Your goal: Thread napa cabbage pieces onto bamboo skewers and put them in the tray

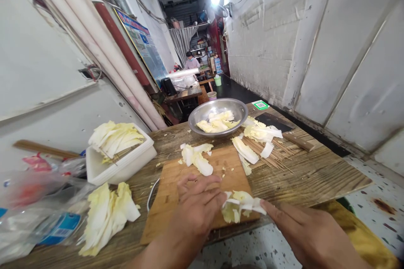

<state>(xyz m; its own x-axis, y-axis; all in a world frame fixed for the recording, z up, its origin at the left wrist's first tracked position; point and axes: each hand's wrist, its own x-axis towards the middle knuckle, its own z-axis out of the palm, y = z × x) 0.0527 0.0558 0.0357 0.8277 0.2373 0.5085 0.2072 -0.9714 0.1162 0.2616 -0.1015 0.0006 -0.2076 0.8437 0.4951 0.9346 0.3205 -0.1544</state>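
Note:
A pale napa cabbage leaf point(240, 207), bunched in folds, is held over the near right corner of the wooden cutting board point(176, 193). My left hand point(198, 206) lies palm down over the board, its foremost fingertips closed on the leaf's left end; the thumb is hidden. At the leaf's right end, the fingers of my right hand point(303, 227) are pinched together on the white stalk. Whether a skewer is also in that pinch cannot be seen. Beyond my left hand, another cabbage piece point(198, 159) rests on the board among small scraps.
A steel bowl point(217, 107) holds cabbage pieces. Bamboo skewers point(274, 157) lie under more cabbage point(260, 130), beside a wooden-handled knife point(298, 141). Leftward are a white tub point(123, 170) of leaves, loose leaves point(109, 214) and plastic bags point(41, 201). A person point(191, 61) sits far back.

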